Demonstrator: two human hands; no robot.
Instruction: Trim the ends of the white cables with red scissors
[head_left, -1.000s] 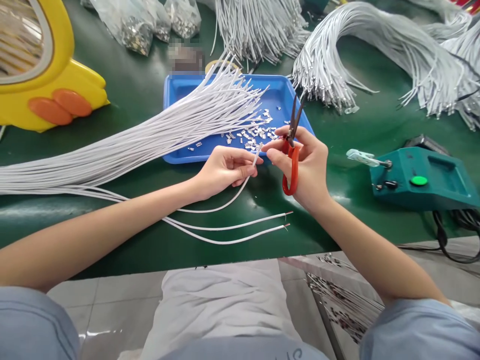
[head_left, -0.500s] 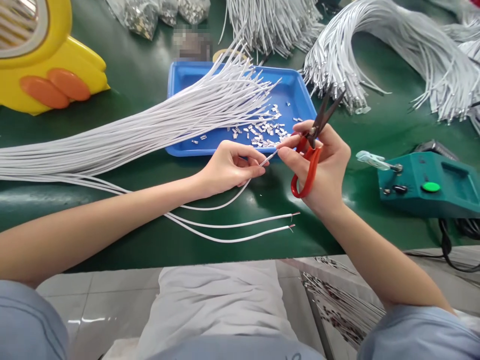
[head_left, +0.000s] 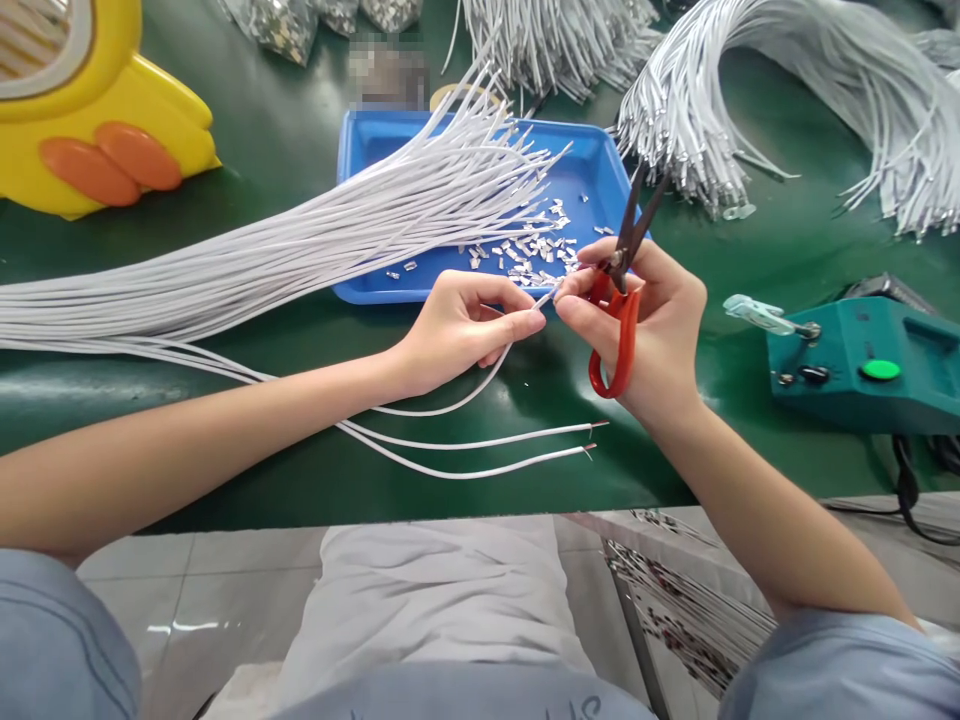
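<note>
My left hand point(head_left: 472, 330) pinches a white wire point(head_left: 491, 378) close to its end, in front of the blue tray. My right hand point(head_left: 645, 310) is closed around red-handled scissors point(head_left: 621, 330), whose dark blades point up and away from me, slightly apart. Its thumb and forefinger meet at the tip of the same wire, almost touching my left fingertips; the tip itself is mostly hidden. Two more white wires point(head_left: 480, 442) lie nearer the table edge, with bare copper strands at their ends. A thick bundle of white wires point(head_left: 315, 235) rests across the blue tray point(head_left: 360, 292).
Small metallic pieces point(head_left: 529, 258) are scattered in the tray. More wire bundles point(head_left: 675, 110) lie at the back right. A green device point(head_left: 862, 365) with a green button stands at the right, its cables running off the edge. A yellow-and-orange duck-shaped object point(head_left: 112, 130) sits at the left.
My left fingers have slid slightly toward the wire's end, closer to my right fingertips. The scissor blades have tilted more upright. The whole view has shifted a little.
</note>
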